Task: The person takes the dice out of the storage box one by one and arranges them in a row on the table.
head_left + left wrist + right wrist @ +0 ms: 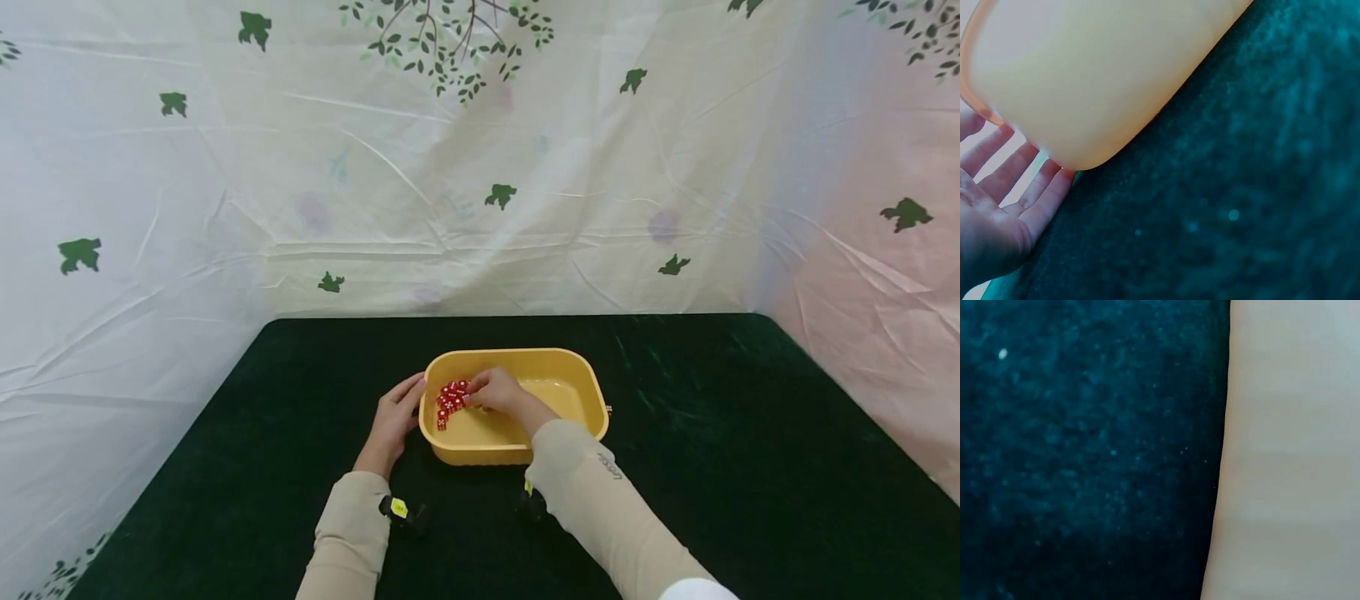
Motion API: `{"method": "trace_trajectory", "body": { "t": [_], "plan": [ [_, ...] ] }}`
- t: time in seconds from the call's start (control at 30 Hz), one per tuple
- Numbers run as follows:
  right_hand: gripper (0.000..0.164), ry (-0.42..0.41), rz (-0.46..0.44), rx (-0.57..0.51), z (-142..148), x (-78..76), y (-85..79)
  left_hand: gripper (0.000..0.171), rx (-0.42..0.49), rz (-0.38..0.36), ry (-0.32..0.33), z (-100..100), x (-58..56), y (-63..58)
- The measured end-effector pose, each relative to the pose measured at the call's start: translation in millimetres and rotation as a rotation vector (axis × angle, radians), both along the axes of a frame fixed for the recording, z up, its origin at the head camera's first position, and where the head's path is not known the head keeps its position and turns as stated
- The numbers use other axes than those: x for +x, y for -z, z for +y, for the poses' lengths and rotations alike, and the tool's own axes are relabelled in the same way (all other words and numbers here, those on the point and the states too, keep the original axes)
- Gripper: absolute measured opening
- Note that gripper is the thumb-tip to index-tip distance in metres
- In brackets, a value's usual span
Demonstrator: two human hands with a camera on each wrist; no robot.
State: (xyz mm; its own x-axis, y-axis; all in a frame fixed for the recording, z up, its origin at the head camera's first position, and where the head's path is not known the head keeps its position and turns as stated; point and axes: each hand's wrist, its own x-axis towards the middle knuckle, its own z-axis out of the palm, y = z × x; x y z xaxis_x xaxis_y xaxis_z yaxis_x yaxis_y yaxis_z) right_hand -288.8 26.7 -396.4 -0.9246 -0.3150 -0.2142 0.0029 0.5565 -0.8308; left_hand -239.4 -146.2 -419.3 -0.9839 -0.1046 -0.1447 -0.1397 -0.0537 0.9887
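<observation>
A yellow rectangular plastic basin [480,455] sits on the dark green cloth. Inside, toward its left end, several red dice [452,398] with white pips lie in a cluster. My right hand [497,392] reaches over the near rim, fingers bent down at the cluster's right side, pinching a red die at the fingertips; the hand partly hides the dice there. My left hand [396,417] rests against the basin's left end. In the left wrist view its fingers [1013,169] are spread and nearly straight, tips on the outer wall. The right wrist view misses the right hand.
Just outside the basin's right end, a small red-and-white die [609,410] shows. The dark green cloth [750,467] covers the table. White sheeting printed with leaves and green birds [500,196] hangs behind and at both sides.
</observation>
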Motion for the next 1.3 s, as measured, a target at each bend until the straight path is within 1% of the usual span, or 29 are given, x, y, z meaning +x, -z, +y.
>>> {"method": "trace_trajectory", "body": {
  "t": [0.4,0.6,0.8,0.93,1.07,1.3],
  "plan": [
    [0.014,-0.031,0.021,0.038,0,1.6,-0.1,0.048,-0.002,-0.004,-0.010,1,0.3,0.0],
    [0.012,-0.038,0.022,0.047,2,1.6,0.7,0.047,0.009,0.003,-0.004,2,1.9,0.1],
    [0.010,-0.045,0.019,0.041,3,2.5,-0.7,0.047,0.011,0.001,-0.006,3,3.5,-0.7],
    [0.010,-0.050,0.024,0.035,3,1.6,-1.2,0.049,0.013,0.001,-0.008,2,2.1,0.9],
    [0.009,-0.062,0.037,0.022,4,1.1,-4.4,0.050,0.005,-0.001,-0.010,2,2.0,1.7],
    [0.012,-0.070,0.069,0.015,6,1.8,-14.8,0.044,0.010,-0.009,-0.015,3,1.8,0.3]
  ]
}}
